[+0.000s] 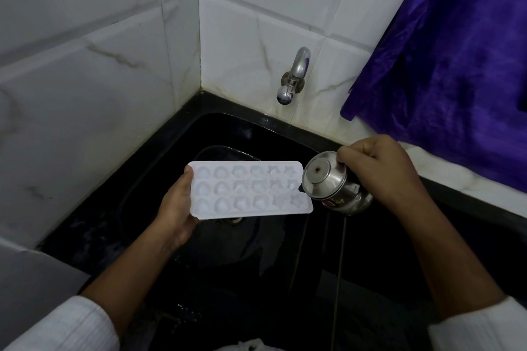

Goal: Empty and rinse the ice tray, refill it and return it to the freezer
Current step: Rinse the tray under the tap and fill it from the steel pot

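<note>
Ice tray [251, 191]: 1 pc, with 18 cavities, i.e. 3 rows x 6 per row. Steel pot [330, 182]: 1 pc. Hands: 2, the left hand [176, 208] and the right hand [376, 168]. White sleeves: 2, left sleeve [65, 328] and right sleeve [479, 330]. Tap [293, 74]: 1. Black sink [256, 259]: 1. Purple cloth [450, 65]: 1. White item [245, 346] at bottom edge: 1, mostly cut off, I cannot tell what it is.
</note>
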Demonstrator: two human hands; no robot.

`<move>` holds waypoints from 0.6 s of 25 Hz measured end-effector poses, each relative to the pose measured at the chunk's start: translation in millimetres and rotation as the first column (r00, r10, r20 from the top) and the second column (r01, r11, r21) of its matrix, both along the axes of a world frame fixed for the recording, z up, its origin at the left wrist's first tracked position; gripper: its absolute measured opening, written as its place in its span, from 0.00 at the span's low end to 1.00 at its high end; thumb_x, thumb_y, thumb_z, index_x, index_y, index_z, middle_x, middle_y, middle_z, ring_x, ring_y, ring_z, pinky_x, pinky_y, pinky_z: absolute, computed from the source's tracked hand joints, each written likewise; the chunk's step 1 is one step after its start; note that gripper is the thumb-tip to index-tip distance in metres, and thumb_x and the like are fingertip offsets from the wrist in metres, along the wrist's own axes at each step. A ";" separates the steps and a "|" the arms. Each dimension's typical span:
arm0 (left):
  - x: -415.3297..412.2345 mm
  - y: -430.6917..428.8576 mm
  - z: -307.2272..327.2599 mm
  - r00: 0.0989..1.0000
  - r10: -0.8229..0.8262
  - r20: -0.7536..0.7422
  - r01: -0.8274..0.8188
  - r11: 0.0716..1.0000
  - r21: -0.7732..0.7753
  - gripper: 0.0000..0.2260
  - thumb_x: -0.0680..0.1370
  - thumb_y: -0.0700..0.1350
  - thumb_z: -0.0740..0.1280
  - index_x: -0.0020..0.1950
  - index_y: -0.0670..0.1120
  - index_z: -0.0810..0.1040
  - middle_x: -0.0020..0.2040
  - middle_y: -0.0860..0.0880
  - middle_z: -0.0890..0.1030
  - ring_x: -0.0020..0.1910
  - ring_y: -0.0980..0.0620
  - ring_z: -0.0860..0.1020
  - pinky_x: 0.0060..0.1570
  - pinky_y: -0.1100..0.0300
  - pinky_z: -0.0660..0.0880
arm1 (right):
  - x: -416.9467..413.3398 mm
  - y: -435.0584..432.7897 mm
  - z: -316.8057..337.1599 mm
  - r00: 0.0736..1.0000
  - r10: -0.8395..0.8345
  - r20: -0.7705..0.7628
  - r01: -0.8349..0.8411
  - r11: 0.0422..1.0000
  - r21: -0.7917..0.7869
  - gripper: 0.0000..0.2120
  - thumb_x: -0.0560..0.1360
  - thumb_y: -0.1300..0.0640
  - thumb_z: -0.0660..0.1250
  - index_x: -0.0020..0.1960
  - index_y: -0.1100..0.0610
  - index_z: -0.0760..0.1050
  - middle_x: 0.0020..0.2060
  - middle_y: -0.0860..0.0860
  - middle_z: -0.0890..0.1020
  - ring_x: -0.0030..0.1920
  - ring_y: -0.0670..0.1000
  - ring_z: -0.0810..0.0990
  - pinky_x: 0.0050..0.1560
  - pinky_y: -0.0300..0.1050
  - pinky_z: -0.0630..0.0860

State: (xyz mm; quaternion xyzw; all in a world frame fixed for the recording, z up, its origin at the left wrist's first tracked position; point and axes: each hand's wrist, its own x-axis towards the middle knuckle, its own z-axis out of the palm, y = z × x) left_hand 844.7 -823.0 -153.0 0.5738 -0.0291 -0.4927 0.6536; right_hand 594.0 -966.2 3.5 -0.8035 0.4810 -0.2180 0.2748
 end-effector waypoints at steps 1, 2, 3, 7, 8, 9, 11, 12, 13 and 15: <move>0.2 0.3 -0.2 1.000 -0.003 0.000 0.003 1.000 -0.004 0.23 0.87 0.60 0.55 0.64 0.46 0.81 0.55 0.45 0.88 0.50 0.46 0.88 0.47 0.49 0.81 | 0.0 0.0 1.4 1.000 -0.003 -0.007 0.003 1.000 -0.008 0.22 0.74 0.52 0.69 0.22 0.51 0.71 0.19 0.46 0.68 0.23 0.46 0.67 0.34 0.49 0.69; 0.0 0.7 0.0 1.000 -0.003 -0.001 0.003 1.000 -0.006 0.22 0.87 0.60 0.55 0.63 0.47 0.81 0.53 0.45 0.89 0.49 0.46 0.88 0.46 0.49 0.81 | 0.3 0.3 3.1 1.000 -0.004 -0.011 0.004 1.000 -0.013 0.22 0.74 0.52 0.69 0.22 0.51 0.71 0.19 0.46 0.69 0.23 0.45 0.67 0.33 0.49 0.69; -0.1 1.0 -0.1 1.000 -0.001 -0.003 0.001 1.000 -0.006 0.22 0.87 0.60 0.54 0.62 0.47 0.82 0.52 0.46 0.89 0.48 0.47 0.88 0.46 0.49 0.81 | 0.3 0.2 4.4 1.000 -0.001 -0.010 0.001 1.000 -0.016 0.22 0.74 0.52 0.69 0.22 0.51 0.72 0.19 0.46 0.69 0.23 0.45 0.68 0.34 0.49 0.69; 0.3 3.1 -0.6 1.000 -0.010 0.000 0.010 1.000 -0.004 0.22 0.87 0.60 0.54 0.62 0.48 0.82 0.54 0.45 0.89 0.50 0.46 0.88 0.48 0.48 0.81 | -2.2 -1.1 6.0 1.000 0.006 0.015 -0.005 0.999 -0.037 0.23 0.74 0.54 0.70 0.23 0.54 0.69 0.20 0.48 0.68 0.23 0.48 0.66 0.33 0.49 0.68; 0.3 3.6 -0.6 1.000 -0.007 -0.006 0.007 1.000 -0.002 0.22 0.87 0.60 0.54 0.63 0.48 0.82 0.54 0.45 0.89 0.51 0.46 0.88 0.49 0.47 0.81 | -3.2 -1.2 6.3 1.000 0.002 0.018 -0.001 0.999 -0.042 0.22 0.74 0.54 0.70 0.23 0.55 0.69 0.20 0.49 0.68 0.24 0.48 0.66 0.33 0.49 0.68; 0.6 3.9 -0.9 1.000 -0.002 -0.011 0.002 1.000 0.000 0.22 0.87 0.60 0.54 0.63 0.48 0.82 0.55 0.45 0.89 0.51 0.46 0.88 0.49 0.47 0.81 | -4.6 -2.2 6.1 1.000 0.000 0.024 0.001 0.999 -0.043 0.22 0.74 0.54 0.70 0.24 0.56 0.70 0.20 0.49 0.68 0.24 0.49 0.67 0.33 0.50 0.68; 0.7 4.7 -1.6 1.000 -0.003 -0.017 0.003 1.000 -0.003 0.23 0.87 0.60 0.54 0.64 0.48 0.81 0.56 0.45 0.88 0.51 0.45 0.88 0.46 0.48 0.82 | -7.9 -3.8 5.9 0.998 -0.003 0.063 0.004 1.000 -0.025 0.21 0.74 0.55 0.70 0.26 0.61 0.71 0.22 0.52 0.70 0.26 0.51 0.68 0.34 0.51 0.69; 0.3 5.0 -1.5 1.000 -0.005 -0.020 0.005 1.000 -0.005 0.22 0.87 0.60 0.54 0.64 0.48 0.81 0.56 0.45 0.88 0.51 0.45 0.88 0.44 0.49 0.83 | -10.1 -4.6 5.6 0.995 -0.010 0.103 0.011 1.000 -0.003 0.20 0.75 0.55 0.69 0.27 0.63 0.71 0.23 0.54 0.70 0.26 0.52 0.68 0.35 0.50 0.69; -0.1 5.2 -1.8 1.000 -0.005 -0.024 0.004 1.000 -0.005 0.22 0.87 0.60 0.54 0.63 0.48 0.81 0.55 0.45 0.88 0.50 0.46 0.88 0.42 0.50 0.83 | -12.7 -5.8 5.0 0.988 -0.024 0.153 0.020 0.999 0.027 0.20 0.75 0.57 0.69 0.28 0.65 0.70 0.23 0.55 0.70 0.27 0.53 0.68 0.35 0.50 0.69; -1.3 5.8 -1.3 0.999 0.003 -0.032 -0.003 1.000 -0.007 0.22 0.87 0.60 0.54 0.62 0.48 0.82 0.53 0.45 0.89 0.48 0.46 0.89 0.39 0.51 0.84 | -17.5 -6.6 4.0 0.961 -0.068 0.268 0.043 0.994 0.101 0.20 0.76 0.59 0.69 0.27 0.63 0.69 0.24 0.56 0.68 0.27 0.54 0.66 0.35 0.47 0.67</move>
